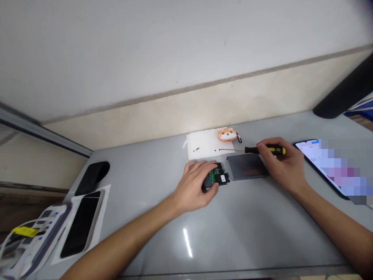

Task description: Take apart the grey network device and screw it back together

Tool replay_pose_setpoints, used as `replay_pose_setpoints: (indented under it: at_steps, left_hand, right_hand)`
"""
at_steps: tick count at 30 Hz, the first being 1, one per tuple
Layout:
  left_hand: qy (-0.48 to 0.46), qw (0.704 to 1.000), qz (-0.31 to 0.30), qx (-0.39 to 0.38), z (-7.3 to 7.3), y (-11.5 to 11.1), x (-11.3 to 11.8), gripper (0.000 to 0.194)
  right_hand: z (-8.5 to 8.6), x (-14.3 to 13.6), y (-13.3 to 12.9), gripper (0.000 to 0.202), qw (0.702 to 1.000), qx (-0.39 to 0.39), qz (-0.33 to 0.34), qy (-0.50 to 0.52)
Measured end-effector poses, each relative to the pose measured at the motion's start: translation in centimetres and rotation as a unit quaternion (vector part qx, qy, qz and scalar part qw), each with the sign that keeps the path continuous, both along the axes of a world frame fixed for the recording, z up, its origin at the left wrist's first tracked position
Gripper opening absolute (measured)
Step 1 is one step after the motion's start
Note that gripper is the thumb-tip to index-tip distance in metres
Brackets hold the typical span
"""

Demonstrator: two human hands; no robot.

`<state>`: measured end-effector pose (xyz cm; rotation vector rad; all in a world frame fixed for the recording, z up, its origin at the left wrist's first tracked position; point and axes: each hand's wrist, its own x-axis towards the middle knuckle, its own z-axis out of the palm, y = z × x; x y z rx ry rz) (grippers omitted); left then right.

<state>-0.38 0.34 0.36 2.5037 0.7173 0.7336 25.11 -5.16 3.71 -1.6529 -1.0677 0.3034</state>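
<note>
My left hand [196, 189] rests over a small black device with an exposed green circuit board [214, 175], fingers curled round its edges against the table. My right hand [282, 165] is closed round a black and yellow screwdriver [251, 150] held nearly level. Its thin shaft points left, with the tip at a tiny dark screw on a sheet of white paper [204, 138]. Several more small screws [197, 149] lie on the paper's left part. Below the shaft, a dark grey metal cover [243, 169] lies beside the device.
An orange dog-faced case [227, 135] sits on the paper's right corner. At right lies a lit phone [323, 163], near a black post [344, 93]. On the left are a dark phone [81, 223], a black object [91, 179] and a white power strip [43, 241].
</note>
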Motion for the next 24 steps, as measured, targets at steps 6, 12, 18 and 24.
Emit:
replay_pose_setpoints:
  at_steps: [6, 12, 18, 24]
  left_hand:
    - [0.007, 1.0, 0.005, 0.0, 0.1, 0.0, 0.0, 0.04]
    - [-0.03, 0.999, 0.04, 0.001, 0.2, 0.0, -0.1, 0.048]
    - [-0.069, 0.993, 0.093, 0.037, -0.4, 0.3, -0.2, 0.016]
    - [-0.091, 0.99, 0.106, 0.025, -0.6, 0.4, -0.2, 0.006]
  right_hand:
    - [0.3, 0.7, 0.3, 0.025, 0.999, 0.013, -0.011, 0.037]
    - [0.6, 0.5, 0.0, 0.034, 0.995, 0.03, 0.042, 0.083]
    - [1.2, -1.5, -0.8, 0.037, 0.98, -0.003, 0.124, 0.156]
    - [1.5, -2.0, -0.9, 0.042, 0.983, 0.003, 0.132, 0.126]
